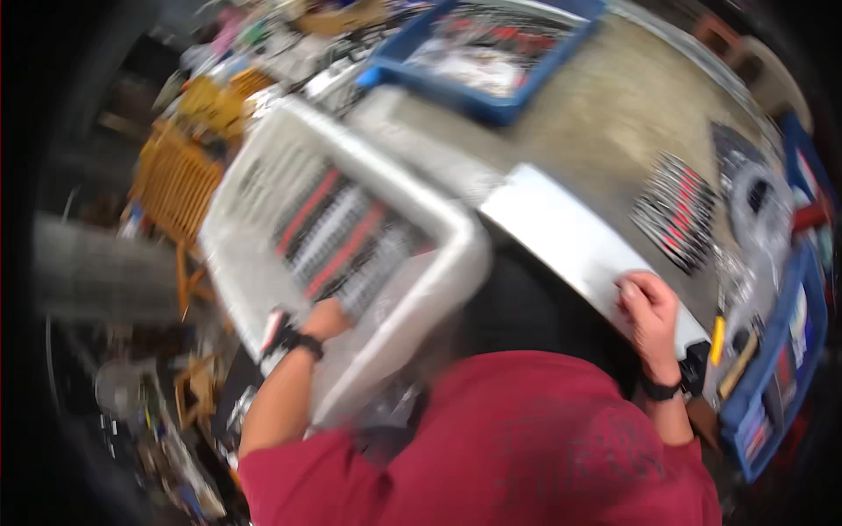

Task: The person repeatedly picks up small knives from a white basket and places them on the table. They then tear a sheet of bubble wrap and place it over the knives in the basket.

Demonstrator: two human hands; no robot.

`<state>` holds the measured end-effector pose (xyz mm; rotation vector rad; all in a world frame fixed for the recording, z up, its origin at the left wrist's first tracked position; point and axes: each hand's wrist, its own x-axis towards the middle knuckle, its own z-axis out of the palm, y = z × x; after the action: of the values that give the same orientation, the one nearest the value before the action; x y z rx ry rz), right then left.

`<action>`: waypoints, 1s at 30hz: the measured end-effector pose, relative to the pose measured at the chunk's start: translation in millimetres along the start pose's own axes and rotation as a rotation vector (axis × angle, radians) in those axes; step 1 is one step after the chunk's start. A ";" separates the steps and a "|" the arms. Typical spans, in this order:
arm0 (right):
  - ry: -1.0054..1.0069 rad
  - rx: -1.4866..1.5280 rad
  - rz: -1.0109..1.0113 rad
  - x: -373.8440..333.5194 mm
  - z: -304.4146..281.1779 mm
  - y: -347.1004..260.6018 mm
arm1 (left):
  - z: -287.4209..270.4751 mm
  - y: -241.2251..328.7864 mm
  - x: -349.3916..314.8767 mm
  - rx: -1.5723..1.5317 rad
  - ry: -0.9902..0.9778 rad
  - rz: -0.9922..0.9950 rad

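Bundles (331, 235): likely stiff, slick; grip edges.
Left hand (328, 319): fingers blurred, I can't tell.
Right hand (653, 317): fingers curled together.

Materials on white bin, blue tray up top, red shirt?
White bin: likely moulded plastic, fairly matte; thick rounded rim.
Blue tray: probably plastic, solid-coloured walls; blur leaves finish open.
Red shirt: looks like matte fabric, soft drape; fibre unclear.
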<state>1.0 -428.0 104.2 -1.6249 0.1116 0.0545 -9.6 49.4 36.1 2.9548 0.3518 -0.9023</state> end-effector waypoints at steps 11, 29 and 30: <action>0.489 -0.212 -0.250 30.2 -125.6 -11.7 | -149.9 87.8 -61.6 -1.189 0.402 0.330; 0.345 -0.940 -0.111 76.7 -159.0 22.2 | -150.2 151.0 -107.4 -1.124 0.334 0.552; 0.343 -0.904 -0.100 77.7 -160.2 22.1 | -149.2 151.1 -108.1 -1.127 0.338 0.539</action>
<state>70.6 -592.1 83.4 -2.5307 0.2981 -0.2926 18.9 -105.6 214.8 1.9359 0.0156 -0.0430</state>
